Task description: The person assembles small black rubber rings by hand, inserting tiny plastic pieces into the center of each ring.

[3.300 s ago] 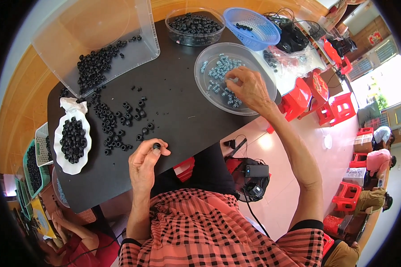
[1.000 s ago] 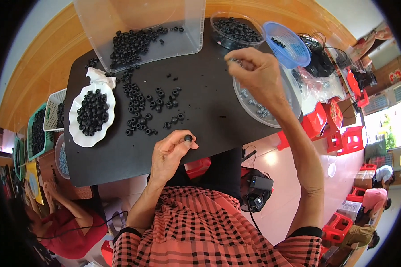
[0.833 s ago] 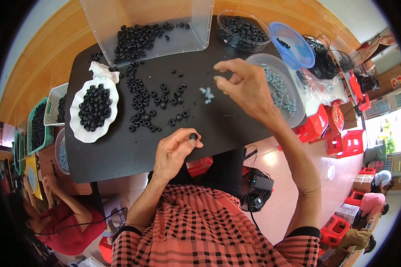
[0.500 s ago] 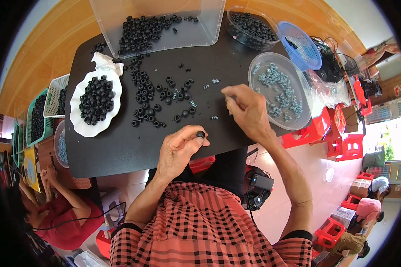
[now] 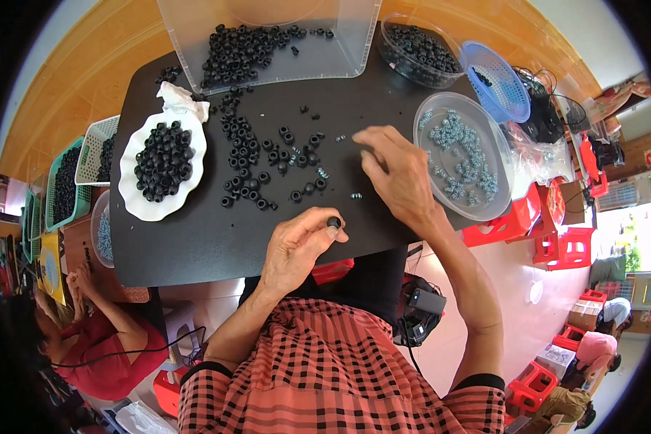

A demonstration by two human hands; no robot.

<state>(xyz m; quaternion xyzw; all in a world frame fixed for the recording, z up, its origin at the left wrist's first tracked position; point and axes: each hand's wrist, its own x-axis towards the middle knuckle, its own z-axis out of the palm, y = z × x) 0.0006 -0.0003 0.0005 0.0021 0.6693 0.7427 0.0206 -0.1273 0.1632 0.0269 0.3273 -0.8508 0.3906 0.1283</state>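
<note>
Between the thumb and fingers of my left hand [image 5: 296, 249] is a small round black piece with a hole [image 5: 333, 223], held just off the table's near edge. My right hand [image 5: 400, 173] is over the table, its fingers stretched to the left and its thumb apart from them; nothing shows in it. Just beyond its fingertips lies a small coil spring [image 5: 341, 138]. Another spring [image 5: 356, 195] lies below the thumb, and one more [image 5: 322, 173] rests beside loose black pieces [image 5: 244, 152]. A round clear tub [image 5: 477, 215] holding many bluish springs stands right of my right hand.
A white scalloped dish [image 5: 132, 199] heaped with black pieces is at left. At the back, a clear bin [image 5: 325, 61] lies on its side, black pieces inside. A clear bowl [image 5: 419, 72] and a blue basket [image 5: 510, 98] stand back right. A co-worker [image 5: 112, 351] sits at lower left.
My right hand has reached left and slightly up, its fingers now over where a spring lay. My left hand still holds the black piece. The whole view has shifted slightly.
</note>
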